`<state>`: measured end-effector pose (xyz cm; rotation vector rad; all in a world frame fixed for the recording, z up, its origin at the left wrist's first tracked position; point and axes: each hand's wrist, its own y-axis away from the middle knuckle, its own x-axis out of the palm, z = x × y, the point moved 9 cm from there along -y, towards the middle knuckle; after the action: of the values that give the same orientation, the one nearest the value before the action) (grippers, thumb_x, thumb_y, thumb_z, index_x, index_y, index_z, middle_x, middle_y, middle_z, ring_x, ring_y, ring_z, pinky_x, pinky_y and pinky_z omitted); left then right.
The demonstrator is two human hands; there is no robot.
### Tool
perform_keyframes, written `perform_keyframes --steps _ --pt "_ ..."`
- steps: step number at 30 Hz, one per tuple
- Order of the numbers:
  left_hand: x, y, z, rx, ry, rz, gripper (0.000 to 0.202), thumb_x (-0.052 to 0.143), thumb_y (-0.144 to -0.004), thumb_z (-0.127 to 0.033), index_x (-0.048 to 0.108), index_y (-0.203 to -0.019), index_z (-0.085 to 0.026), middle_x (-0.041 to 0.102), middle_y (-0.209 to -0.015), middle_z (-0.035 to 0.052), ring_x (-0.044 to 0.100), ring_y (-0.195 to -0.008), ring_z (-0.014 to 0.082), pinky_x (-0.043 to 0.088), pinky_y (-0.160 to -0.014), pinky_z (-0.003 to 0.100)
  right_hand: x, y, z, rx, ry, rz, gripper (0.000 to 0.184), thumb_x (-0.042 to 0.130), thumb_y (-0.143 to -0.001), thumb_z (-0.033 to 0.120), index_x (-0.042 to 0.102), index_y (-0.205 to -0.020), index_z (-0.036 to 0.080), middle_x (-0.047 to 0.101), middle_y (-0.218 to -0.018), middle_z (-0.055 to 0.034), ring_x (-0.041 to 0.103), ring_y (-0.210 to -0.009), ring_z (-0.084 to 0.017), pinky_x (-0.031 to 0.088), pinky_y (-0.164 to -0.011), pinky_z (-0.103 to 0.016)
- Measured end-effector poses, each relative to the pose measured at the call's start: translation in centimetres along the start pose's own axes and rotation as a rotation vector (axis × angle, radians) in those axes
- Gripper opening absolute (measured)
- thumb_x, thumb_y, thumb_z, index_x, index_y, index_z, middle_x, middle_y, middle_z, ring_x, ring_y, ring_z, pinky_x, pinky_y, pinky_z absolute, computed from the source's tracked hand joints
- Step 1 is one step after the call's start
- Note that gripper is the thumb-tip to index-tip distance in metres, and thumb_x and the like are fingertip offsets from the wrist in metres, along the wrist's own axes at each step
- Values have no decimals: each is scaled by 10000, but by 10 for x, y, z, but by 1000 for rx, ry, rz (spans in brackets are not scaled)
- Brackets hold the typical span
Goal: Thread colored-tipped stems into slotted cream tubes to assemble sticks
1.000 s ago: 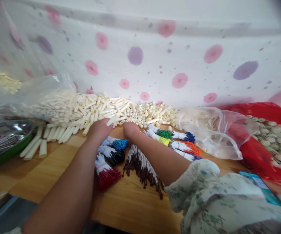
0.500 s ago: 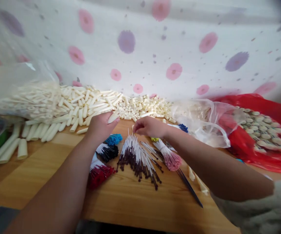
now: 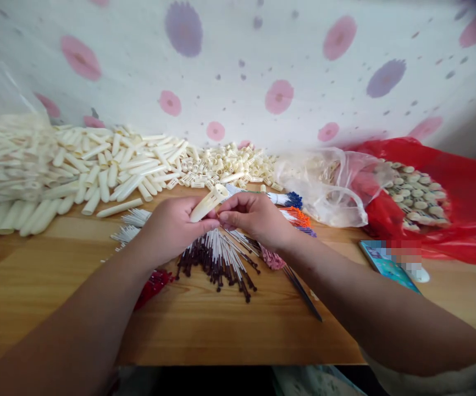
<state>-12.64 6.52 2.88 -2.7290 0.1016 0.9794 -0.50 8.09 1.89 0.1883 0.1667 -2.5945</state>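
Observation:
My left hand (image 3: 170, 225) is closed round a cream plastic tube (image 3: 208, 204), which tilts up to the right and has slots at its upper end. Beside that slotted end, my right hand (image 3: 256, 217) has thumb and fingers pinched together. What lies in the pinch, if anything, is too small to make out. Just below both hands, thin white sticks with dark brown tips (image 3: 217, 256) lie fanned out on the wooden table (image 3: 221, 335). Red-tipped sticks (image 3: 153, 286) show by my left wrist, partly hidden, and pink-tipped ones (image 3: 273, 258) under my right hand.
Cream tubes (image 3: 131, 170) and short slotted pieces (image 3: 225, 162) are heaped along the back. At right are a clear bag (image 3: 324, 187), a red bag (image 3: 460, 176) of round-headed pieces, and a phone (image 3: 386, 267). A dark pointed tool (image 3: 304, 294) lies near the front.
My right hand has come from the tops of the brown-tipped sticks to the tube in my left hand. The tube's slotted end now shows. The whole view has shifted.

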Motion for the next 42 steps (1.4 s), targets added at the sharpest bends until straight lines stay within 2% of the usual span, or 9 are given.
perform_keyframes --steps 5,8,10,14,18,24,29,34,42 --pt "-7 -1 9 -44 -78 2 206 629 -723 -397 642 -759 -195 650 -688 -23 562 -619 131 397 -552 229 -3 27 -16 -16 798 102 71 575 -803 200 620 -847 166 646 -784 -22 556 -689 -126 396 -621 -244" --pt "-3 -3 13 -58 -147 89 236 594 -738 -430 629 -748 -197 633 -665 -27 560 -622 137 384 -554 234 8 44 -30 -36 1234 246 116 522 -823 173 625 -872 158 655 -863 -75 592 -773 -180 399 -653 -269" --pt "4 -4 14 -55 -226 171 262 561 -750 -447 609 -707 -193 607 -628 -28 546 -606 139 366 -548 240 12 48 -37 -24 1383 285 155 474 -851 170 624 -882 152 656 -883 -94 609 -789 -197 402 -650 -275" --pt "11 -6 11 -31 -334 219 274 526 -756 -430 551 -636 -185 580 -599 -24 528 -602 143 338 -543 245 13 46 -44 11 1415 372 183 454 -861 156 634 -873 189 681 -876 -56 623 -801 -175 410 -673 -249" --pt "7 -9 16 -51 -360 173 280 512 -756 -457 574 -678 -195 584 -614 -20 524 -602 147 327 -536 245 0 36 -35 -11 1515 294 194 469 -816 104 639 -878 174 690 -902 -71 604 -863 -207 413 -718 -276" --pt "-2 -14 23 -53 -398 93 290 526 -729 -465 609 -672 -193 563 -578 -14 489 -569 139 301 -521 246 5 42 -43 -17 1562 327 181 490 -795 99 655 -843 156 686 -828 -83 591 -828 -242 418 -700 -312" --pt "-2 -14 23 -27 -401 92 290 517 -747 -460 598 -662 -194 555 -571 -17 486 -563 131 298 -518 238 4 47 -46 4 1563 312 226 447 -827 91 664 -879 132 669 -875 -116 598 -848 -245 424 -713 -322" --pt "-4 -14 23 -19 -404 73 293 529 -738 -474 614 -670 -202 565 -579 -8 484 -556 141 289 -509 248 -8 46 -47 31 1505 341 239 467 -809 84 658 -919 176 670 -899 -78 608 -848 -209 415 -692 -282" --pt "-3 -13 17 -30 -438 99 300 518 -762 -451 533 -619 -188 524 -548 -20 463 -552 136 288 -519 242 -19 67 -51 82 1491 285 196 447 -858 153 636 -815 182 620 -872 -72 583 -812 -205 398 -681 -298"
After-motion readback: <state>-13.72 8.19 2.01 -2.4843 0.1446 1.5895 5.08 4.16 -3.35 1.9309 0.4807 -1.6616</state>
